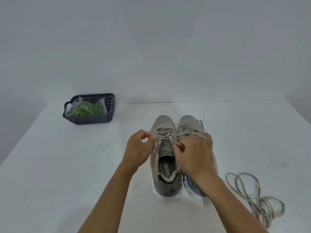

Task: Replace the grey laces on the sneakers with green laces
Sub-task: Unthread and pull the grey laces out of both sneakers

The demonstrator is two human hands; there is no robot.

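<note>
Pinching grey lace | basket far-left | loose lace right

Both bare forearms reach up from the bottom edge toward the centre of the frame, converging slightly. The left hand sits just left of centre, back of the hand facing up, its fingers curled with thumb and forefinger pinching the grey lace. The right hand lies just right of centre, knuckles up, fingers bent inward and pinching the same lace near its thumb side. The two hands are near each other, not touching.
</note>
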